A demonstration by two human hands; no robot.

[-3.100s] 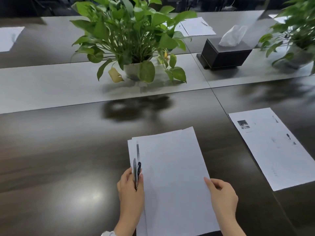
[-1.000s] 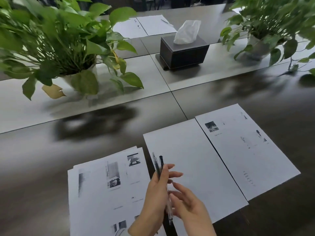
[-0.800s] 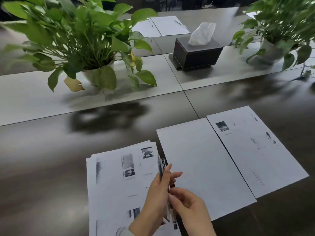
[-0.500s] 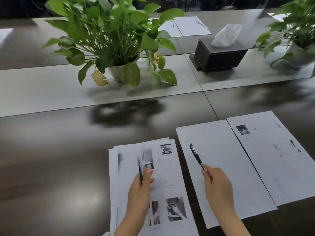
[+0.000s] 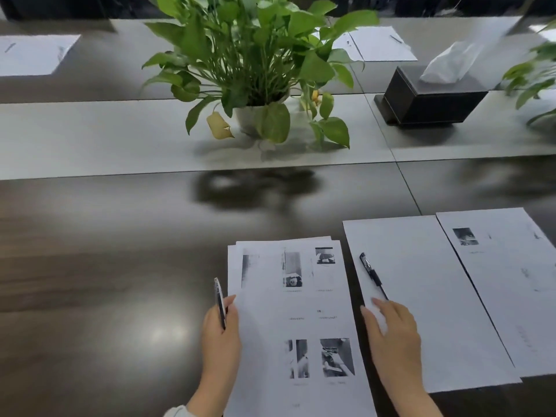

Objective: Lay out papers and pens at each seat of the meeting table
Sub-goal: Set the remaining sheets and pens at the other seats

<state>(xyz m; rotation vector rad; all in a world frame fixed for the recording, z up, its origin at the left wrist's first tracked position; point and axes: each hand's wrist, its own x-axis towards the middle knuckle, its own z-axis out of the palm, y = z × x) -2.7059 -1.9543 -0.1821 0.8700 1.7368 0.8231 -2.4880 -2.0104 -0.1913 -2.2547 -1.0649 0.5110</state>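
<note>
A stack of printed papers point(image 5: 288, 320) lies on the dark table right in front of me. My left hand point(image 5: 221, 341) rests at the stack's left edge and grips a dark pen point(image 5: 219, 302) that points away from me. Right of the stack lies a blank sheet point(image 5: 427, 311), with a second pen point(image 5: 372, 274) on its left part. My right hand point(image 5: 391, 338) lies flat there, fingers apart, its fingertips at that pen's near end. A printed sheet point(image 5: 511, 284) sits edge to edge with the blank one on its right.
A potted plant point(image 5: 255, 70) and a black tissue box point(image 5: 427, 97) stand on the pale centre strip point(image 5: 90, 136). Leaves of another plant point(image 5: 535, 82) reach in at the right edge. Papers point(image 5: 382, 43) lie at the far seats, more papers point(image 5: 33, 52) far left.
My right hand took one of the two pens from my left hand, carried it right and set it on the blank sheet. My left hand shifted to the stack's left edge.
</note>
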